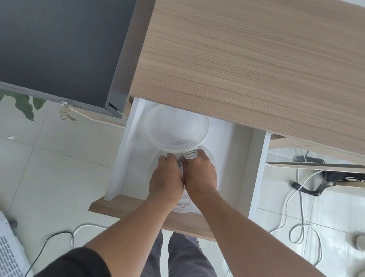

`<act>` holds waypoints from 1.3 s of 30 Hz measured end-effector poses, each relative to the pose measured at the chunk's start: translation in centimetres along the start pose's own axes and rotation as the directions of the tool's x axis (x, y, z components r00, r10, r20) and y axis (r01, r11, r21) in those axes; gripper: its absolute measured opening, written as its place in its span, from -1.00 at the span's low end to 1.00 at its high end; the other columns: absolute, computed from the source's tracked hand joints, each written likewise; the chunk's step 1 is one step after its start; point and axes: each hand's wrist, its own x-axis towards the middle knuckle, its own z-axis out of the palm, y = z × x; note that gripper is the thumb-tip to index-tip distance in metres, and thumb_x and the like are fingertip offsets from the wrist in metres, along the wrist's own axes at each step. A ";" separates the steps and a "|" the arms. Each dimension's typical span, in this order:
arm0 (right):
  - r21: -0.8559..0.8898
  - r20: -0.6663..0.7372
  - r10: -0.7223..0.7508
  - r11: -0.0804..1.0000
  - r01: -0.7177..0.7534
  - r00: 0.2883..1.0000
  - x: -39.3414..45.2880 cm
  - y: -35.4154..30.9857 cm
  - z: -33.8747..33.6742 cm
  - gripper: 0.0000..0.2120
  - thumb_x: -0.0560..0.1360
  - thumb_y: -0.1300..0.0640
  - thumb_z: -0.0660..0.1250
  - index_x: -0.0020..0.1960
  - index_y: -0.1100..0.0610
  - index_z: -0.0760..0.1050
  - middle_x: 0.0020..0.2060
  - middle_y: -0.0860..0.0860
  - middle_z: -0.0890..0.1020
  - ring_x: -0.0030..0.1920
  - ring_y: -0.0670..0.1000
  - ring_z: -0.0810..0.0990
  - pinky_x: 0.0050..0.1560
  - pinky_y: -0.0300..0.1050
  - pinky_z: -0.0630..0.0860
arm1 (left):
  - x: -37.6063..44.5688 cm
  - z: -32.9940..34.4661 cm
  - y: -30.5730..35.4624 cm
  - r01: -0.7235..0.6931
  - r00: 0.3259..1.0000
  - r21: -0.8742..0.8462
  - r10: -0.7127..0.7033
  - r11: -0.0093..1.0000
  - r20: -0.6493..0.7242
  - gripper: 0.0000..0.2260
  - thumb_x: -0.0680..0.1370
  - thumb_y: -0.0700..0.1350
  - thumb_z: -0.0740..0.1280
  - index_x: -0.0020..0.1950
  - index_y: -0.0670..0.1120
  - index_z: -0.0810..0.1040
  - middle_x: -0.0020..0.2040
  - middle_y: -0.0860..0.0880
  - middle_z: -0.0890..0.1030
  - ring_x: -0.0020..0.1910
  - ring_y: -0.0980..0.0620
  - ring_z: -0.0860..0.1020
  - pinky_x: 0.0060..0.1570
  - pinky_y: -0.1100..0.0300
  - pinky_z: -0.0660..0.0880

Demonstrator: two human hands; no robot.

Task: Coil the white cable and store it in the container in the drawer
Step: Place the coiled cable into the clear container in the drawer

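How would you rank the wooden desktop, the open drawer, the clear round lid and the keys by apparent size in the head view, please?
1. wooden desktop
2. open drawer
3. clear round lid
4. keys

The gaps are wide, so nearness to the camera does not blur the order.

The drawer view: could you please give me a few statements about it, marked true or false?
1. The drawer is pulled open. True.
2. Both hands are inside the clear container. True: the left hand and the right hand meet there.
3. The container's lid is pressed shut on it. False: it is open, tilted back.
4. The wooden desktop holds a coiled cable. False: it shows nothing on it.
5. Keys hang at the dark cabinet. True.
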 end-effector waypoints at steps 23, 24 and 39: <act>0.166 -0.083 -0.041 0.985 0.054 0.996 -4.7 2.6 -4.2 -0.76 0.62 0.20 0.30 0.23 0.13 0.66 -0.01 0.12 0.75 0.01 0.16 0.70 0.07 0.05 0.63 | -2.2 -2.9 -1.5 -0.064 0.991 -0.047 0.058 0.997 -0.119 -0.84 0.61 -0.21 0.27 0.16 -0.16 0.57 0.03 -0.11 0.66 0.00 -0.12 0.62 -0.03 0.05 0.55; 0.153 -0.069 -0.053 0.986 0.063 0.996 -4.8 2.7 -4.0 -0.77 0.61 0.22 0.30 0.20 0.15 0.66 -0.04 0.15 0.75 -0.01 0.20 0.70 0.04 0.08 0.64 | -2.2 -2.9 -1.5 -0.070 0.991 -0.039 0.065 0.997 -0.115 -0.83 0.61 -0.21 0.27 0.17 -0.16 0.57 0.03 -0.12 0.66 0.00 -0.13 0.62 -0.03 0.05 0.56; -0.086 0.051 -0.030 0.996 0.034 0.998 -1.7 1.2 -0.1 -0.72 0.50 0.31 0.18 -0.08 0.06 0.63 -0.35 -0.02 0.54 -0.27 0.14 0.52 -0.36 -0.15 0.34 | -0.9 -1.0 -0.6 0.006 0.995 -0.229 -0.028 0.974 -0.094 -0.83 0.59 -0.21 0.30 0.09 -0.10 0.67 0.02 -0.06 0.71 0.00 -0.09 0.62 -0.07 0.15 0.51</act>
